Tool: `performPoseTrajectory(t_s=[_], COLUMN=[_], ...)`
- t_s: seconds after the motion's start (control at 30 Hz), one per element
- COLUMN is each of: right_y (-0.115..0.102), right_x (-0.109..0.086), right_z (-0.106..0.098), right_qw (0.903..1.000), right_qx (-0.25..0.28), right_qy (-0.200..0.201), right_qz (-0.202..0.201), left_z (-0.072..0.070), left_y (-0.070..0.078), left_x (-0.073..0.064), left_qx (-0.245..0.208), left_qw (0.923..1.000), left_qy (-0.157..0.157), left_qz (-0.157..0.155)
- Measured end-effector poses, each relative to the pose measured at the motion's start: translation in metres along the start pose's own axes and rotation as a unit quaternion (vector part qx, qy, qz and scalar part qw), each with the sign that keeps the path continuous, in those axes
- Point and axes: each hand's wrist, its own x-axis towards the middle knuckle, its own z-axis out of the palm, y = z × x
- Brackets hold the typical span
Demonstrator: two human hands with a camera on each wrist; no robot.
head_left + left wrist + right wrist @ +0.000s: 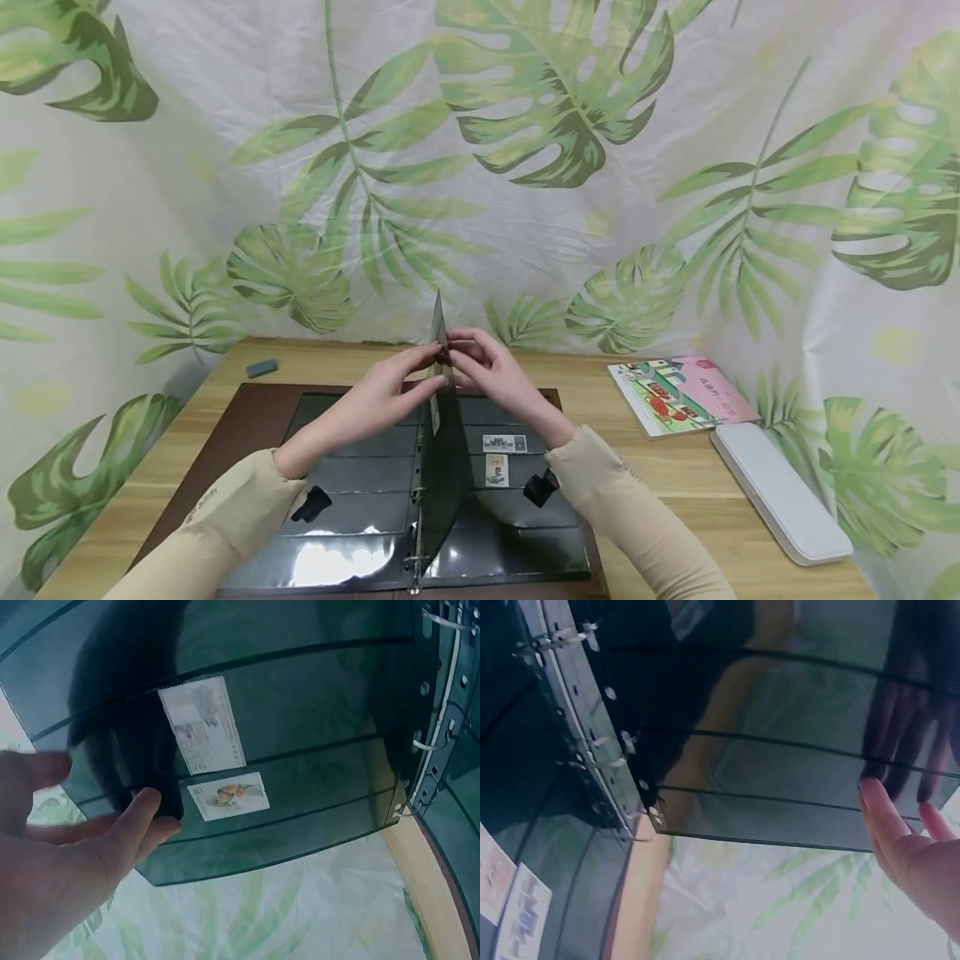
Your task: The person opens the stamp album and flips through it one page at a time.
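A stamp album (330,546) with a brown cover and ring binding lies spread on the wooden table. One dark, see-through pocket page (446,467) stands upright on the rings between both hands. My left hand (393,387) touches its left face near the top edge, fingertips extended. From the other side my right hand (498,375) has its fingers on the page near the same edge. Two stamps, one white (202,726) and one with an orange-brown picture (229,796), sit in its pockets on the left face. Two more stamps (504,443) show on the right-hand page.
A small blue-grey block (261,367) lies at the table's back left. To the right are a colourful booklet (682,396) and a long white case (780,492). A leaf-patterned cloth (525,250) hangs behind the table.
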Motion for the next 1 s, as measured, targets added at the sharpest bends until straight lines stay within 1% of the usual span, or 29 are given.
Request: performPoseTrajectory(t_s=[0.1, 0.2, 0.3, 0.37, 0.43, 0.53, 0.6, 0.67, 0.77, 0.83, 0.9, 1.0], right_y=[0.006, 0.012, 0.015, 0.016, 0.018, 0.021, 0.024, 0.029, 0.038, 0.047, 0.055, 0.068], right_x=[-0.002, -0.002, -0.002, -0.001, 0.000, -0.001, -0.003, -0.006, -0.012, -0.016, -0.021, -0.028], right_z=[0.007, 0.014, 0.022, 0.025, 0.027, 0.026, 0.023, 0.018, 0.007, -0.002, -0.011, -0.028], right_qw=[0.9981, 0.9939, 0.9902, 0.9868, 0.9826, 0.9741, 0.9686, 0.9621, 0.9524, 0.9478, 0.9423, 0.9333], right_qx=[-0.043, -0.075, -0.105, -0.131, -0.158, -0.198, -0.222, -0.250, -0.291, -0.308, -0.327, -0.356], right_qy=[-0.012, -0.027, -0.030, -0.026, -0.023, -0.030, -0.035, -0.033, -0.024, -0.021, -0.020, -0.022], right_qz=[-0.042, -0.076, -0.087, -0.092, -0.095, -0.106, -0.106, -0.102, -0.088, -0.080, -0.068, -0.044], left_z=[-0.004, -0.010, -0.017, -0.022, -0.029, -0.040, -0.049, -0.058, -0.071, -0.078, -0.082, -0.087], left_y=[0.001, 0.003, 0.004, 0.004, 0.003, 0.002, -0.001, -0.005, -0.016, -0.025, -0.035, -0.051], left_x=[-0.001, -0.003, -0.004, -0.006, -0.009, -0.017, -0.024, -0.032, -0.044, -0.053, -0.062, -0.074], left_qx=[-0.040, -0.074, -0.107, -0.118, -0.110, -0.074, -0.054, -0.046, -0.044, -0.040, -0.038, -0.058], left_qw=[0.9986, 0.9950, 0.9899, 0.9878, 0.9881, 0.9904, 0.9907, 0.9896, 0.9865, 0.9853, 0.9847, 0.9838], left_qy=[0.013, 0.019, 0.020, 0.017, 0.017, 0.016, 0.011, 0.001, -0.012, -0.015, -0.015, -0.013], left_qz=[-0.031, -0.064, -0.091, -0.100, -0.106, -0.116, -0.125, -0.136, -0.157, -0.166, -0.170, -0.169])
